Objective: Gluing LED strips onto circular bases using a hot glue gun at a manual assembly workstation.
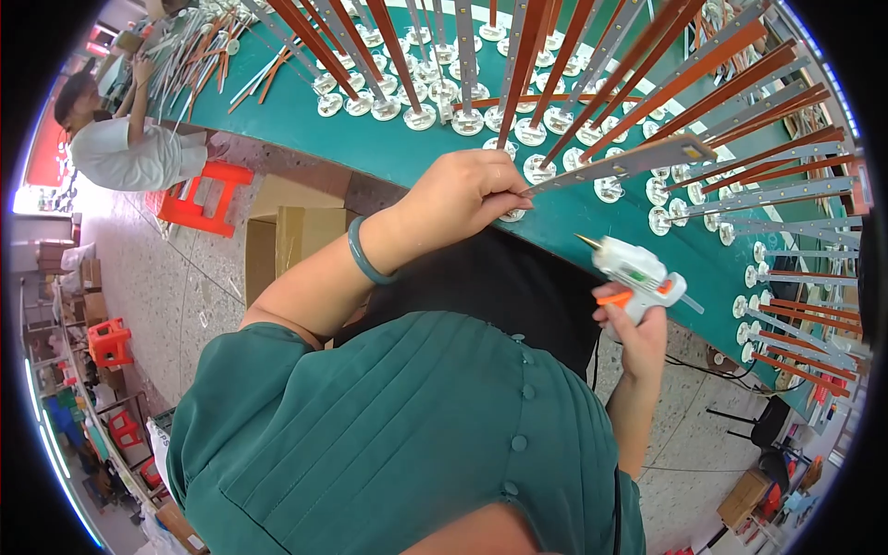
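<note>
My left hand (470,192), a bracelet on its wrist, pinches the lower end of a flat grey LED strip (638,160) between thumb and fingers. The strip slants up to the right over the table. Just below those fingers a white round base (512,215) is partly hidden, and I cannot tell whether the strip touches it. In my right hand (638,338) is a white glue gun (633,266), its orange trigger under my fingers. Its brass nozzle points up and left toward my left hand, apart from the strip. A clear glue stick pokes out of its back.
Across the green table (407,162) stand several strips on white round bases (467,121), crowding the far side and right. Loose strips (199,55) lie at the far left. A cardboard box (301,236) stands below the near edge. Another person (139,148) works beside a red stool (208,199).
</note>
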The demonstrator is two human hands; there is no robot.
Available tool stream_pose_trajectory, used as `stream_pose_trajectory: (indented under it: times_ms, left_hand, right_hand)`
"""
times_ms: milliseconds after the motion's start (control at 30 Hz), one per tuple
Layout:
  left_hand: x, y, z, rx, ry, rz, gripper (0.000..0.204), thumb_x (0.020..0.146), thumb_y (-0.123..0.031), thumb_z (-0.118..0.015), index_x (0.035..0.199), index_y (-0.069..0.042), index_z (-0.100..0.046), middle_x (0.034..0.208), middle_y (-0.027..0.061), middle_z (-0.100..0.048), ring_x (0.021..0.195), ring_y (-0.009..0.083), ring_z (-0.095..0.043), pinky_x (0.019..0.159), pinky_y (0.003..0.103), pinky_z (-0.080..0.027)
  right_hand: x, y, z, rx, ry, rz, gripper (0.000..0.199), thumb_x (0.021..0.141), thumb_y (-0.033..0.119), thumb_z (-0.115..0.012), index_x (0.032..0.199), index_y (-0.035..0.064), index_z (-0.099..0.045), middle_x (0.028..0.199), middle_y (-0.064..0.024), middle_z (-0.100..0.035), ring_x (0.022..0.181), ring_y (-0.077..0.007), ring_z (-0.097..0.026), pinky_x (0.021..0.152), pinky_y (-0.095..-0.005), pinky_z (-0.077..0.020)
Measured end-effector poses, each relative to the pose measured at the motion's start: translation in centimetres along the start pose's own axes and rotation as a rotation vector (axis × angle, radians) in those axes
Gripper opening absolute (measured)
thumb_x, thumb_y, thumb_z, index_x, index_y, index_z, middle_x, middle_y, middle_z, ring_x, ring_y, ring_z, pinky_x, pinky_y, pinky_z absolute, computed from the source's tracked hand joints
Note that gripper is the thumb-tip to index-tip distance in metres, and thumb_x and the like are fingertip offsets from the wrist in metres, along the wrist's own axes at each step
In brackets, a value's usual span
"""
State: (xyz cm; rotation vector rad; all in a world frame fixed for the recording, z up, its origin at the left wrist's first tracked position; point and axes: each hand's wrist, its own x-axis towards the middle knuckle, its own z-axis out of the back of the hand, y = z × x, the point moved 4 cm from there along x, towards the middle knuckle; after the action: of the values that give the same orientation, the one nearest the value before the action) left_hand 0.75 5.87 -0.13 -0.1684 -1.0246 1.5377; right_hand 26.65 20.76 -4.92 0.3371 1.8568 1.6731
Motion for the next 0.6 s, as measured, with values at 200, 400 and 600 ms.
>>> stream_pose_trajectory:
  times_ms: [200,400,600]
  left_hand:
    - [0.6,-0.2,-0.1,0.000,0.019,-0.011,0.009,0.080,-0.010,-0.072,0.081,-0.003,-0.067,0.076,0.0090,-0.062,0.073,0.0279,-0.061,0.064,0.037,-0.050]
    - [0.5,-0.1,-0.1,-0.038,0.016,0.021,0.009,0.080,-0.009,-0.072,0.080,-0.002,-0.067,0.075,0.0096,-0.063,0.073,0.0278,-0.061,0.063,0.036,-0.050]
    - [0.6,0.1,-0.1,-0.007,-0.009,-0.006,0.006,0.079,-0.007,-0.074,0.082,-0.003,-0.070,0.080,0.0069,-0.069,0.068,0.0235,-0.063,0.062,0.032,-0.051]
  right_hand:
    - [1.2,0.5,-3.6,-0.172,0.022,0.145,0.035,0.087,0.008,-0.066,0.118,-0.0041,-0.058,0.103,-0.0087,-0.070,0.069,-0.0069,-0.057,0.061,-0.0210,-0.0456]
    - [1.9,0.9,-5.1,-0.337,0.013,0.254,0.018,0.088,0.009,-0.067,0.102,-0.0013,-0.066,0.083,-0.0025,-0.066,0.065,-0.0073,-0.056,0.060,-0.0228,-0.0450]
    - [2.4,0.7,-5.6,-0.369,0.002,0.306,0.017,0.088,0.010,-0.067,0.101,-0.0012,-0.066,0.081,-0.0020,-0.066,0.064,-0.0073,-0.056,0.058,-0.0235,-0.0443]
